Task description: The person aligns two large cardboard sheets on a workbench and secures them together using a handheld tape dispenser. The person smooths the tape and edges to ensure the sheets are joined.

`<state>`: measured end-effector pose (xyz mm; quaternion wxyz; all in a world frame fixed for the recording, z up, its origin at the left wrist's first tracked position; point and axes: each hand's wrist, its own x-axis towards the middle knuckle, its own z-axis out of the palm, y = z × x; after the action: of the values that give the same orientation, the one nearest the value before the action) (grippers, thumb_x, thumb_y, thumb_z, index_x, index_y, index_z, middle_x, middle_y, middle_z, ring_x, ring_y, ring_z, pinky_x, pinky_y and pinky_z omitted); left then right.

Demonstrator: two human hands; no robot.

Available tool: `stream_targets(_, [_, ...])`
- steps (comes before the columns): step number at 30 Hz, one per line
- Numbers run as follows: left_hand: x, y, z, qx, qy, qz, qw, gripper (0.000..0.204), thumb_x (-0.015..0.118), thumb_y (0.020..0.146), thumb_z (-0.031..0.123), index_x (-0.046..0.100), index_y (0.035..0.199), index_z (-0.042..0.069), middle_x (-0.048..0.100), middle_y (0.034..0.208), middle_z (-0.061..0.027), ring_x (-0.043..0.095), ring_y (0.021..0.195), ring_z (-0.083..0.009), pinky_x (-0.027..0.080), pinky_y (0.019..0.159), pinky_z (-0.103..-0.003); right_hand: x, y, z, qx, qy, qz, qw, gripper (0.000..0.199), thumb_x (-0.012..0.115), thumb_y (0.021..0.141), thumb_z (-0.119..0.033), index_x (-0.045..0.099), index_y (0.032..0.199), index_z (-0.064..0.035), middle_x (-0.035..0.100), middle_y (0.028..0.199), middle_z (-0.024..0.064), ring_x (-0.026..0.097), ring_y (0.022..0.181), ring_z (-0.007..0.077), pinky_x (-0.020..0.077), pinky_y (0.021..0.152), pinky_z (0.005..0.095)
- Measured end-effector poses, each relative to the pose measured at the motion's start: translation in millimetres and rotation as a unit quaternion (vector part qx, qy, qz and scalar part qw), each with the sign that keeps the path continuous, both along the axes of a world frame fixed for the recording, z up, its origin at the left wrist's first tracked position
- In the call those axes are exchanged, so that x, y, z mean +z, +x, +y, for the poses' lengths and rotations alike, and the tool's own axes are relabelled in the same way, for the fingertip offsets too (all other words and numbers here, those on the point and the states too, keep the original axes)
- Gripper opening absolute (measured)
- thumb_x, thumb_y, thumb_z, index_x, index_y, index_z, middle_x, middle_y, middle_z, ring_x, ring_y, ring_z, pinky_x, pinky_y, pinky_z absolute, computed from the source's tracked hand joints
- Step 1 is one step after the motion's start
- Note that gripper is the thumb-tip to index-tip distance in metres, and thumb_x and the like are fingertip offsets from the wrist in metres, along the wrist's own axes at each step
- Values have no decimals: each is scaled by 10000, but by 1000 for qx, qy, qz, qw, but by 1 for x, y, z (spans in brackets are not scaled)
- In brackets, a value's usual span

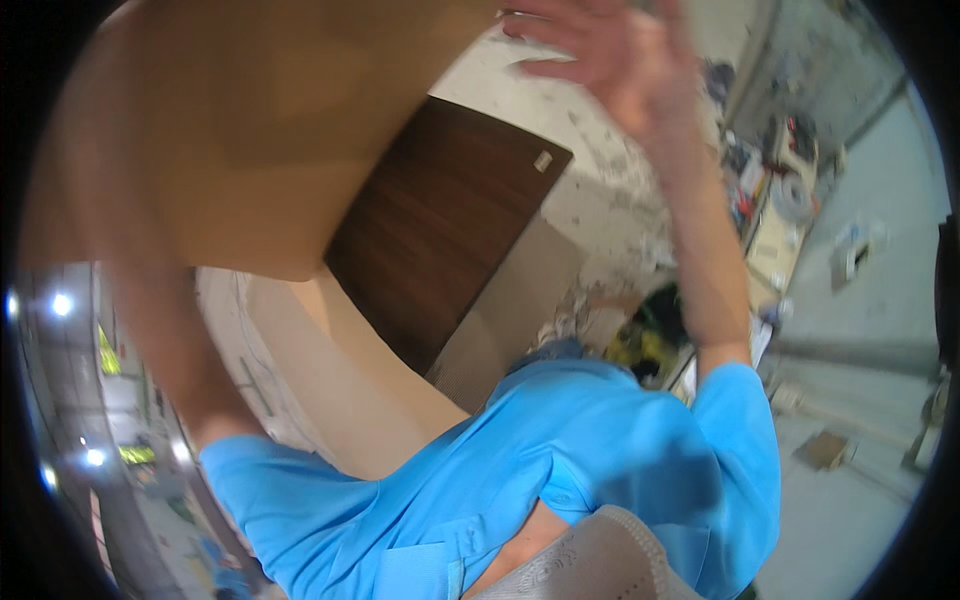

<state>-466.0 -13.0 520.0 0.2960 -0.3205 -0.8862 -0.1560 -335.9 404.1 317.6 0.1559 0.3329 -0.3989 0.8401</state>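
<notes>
Near a dark panel [450, 230], the right hand [610, 50] spreads free; by brown cardboard [270, 130], the left hand [100, 110] is blurred, its grip unclear.

I am seemingly working in a workshop: round white lamps [62, 304] are glowing, a dark-brown, wood-grained rectangular panel [452, 222] is lying before me.

A pale, stained floor [602, 205] is partly covered by a dark board [450, 220], with cardboard [535, 265] placed beside it.
</notes>
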Motion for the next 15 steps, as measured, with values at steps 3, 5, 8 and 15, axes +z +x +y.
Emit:
stream_targets(3, [-51, 1, 51, -68, 82, -59, 993, 326, 627, 945, 223, 619, 1232, 69, 690, 1093, -144, 666, 987, -237, 528, 850, -370, 48, -13, 51, -7, 43, -104, 994, 1057, 366, 900, -822, 395, 1438, 88, 494, 1428, 298, 550, 1283, 421, 548, 959, 494])
stream_targets(5, [-77, 2, 91, -123, 133, -99, 978, 325, 628, 947, 230, 617, 1228, 67, 688, 1090, -144, 663, 990, -238, 527, 851, -373, 65, -18, 74, 14, 63, -130, 989, 1050, 416, 937, -762, 328, 1468, 140, 402, 1501, 336, 492, 1350, 429, 556, 955, 476])
stream_targets(8, [-109, 0, 158, -212, 197, -175, 941, 325, 630, 949, 239, 614, 1223, 65, 685, 1084, -145, 660, 993, -238, 525, 851, -377, 71, -36, 104, -26, 97, -163, 981, 1063, 436, 900, -803, 431, 1385, 143, 524, 1380, 326, 586, 1245, 392, 588, 907, 459])
stream_targets(15, [-181, 6, 338, -379, 282, -368, 801, 327, 633, 955, 261, 606, 1210, 59, 680, 1072, -145, 653, 1001, -240, 520, 852, -388, 26, -91, 181, -117, 100, -299, 942, 643, 635, 926, -586, 643, 1143, 19, 735, 999, 121, 721, 795, 187, 604, 682, 340])
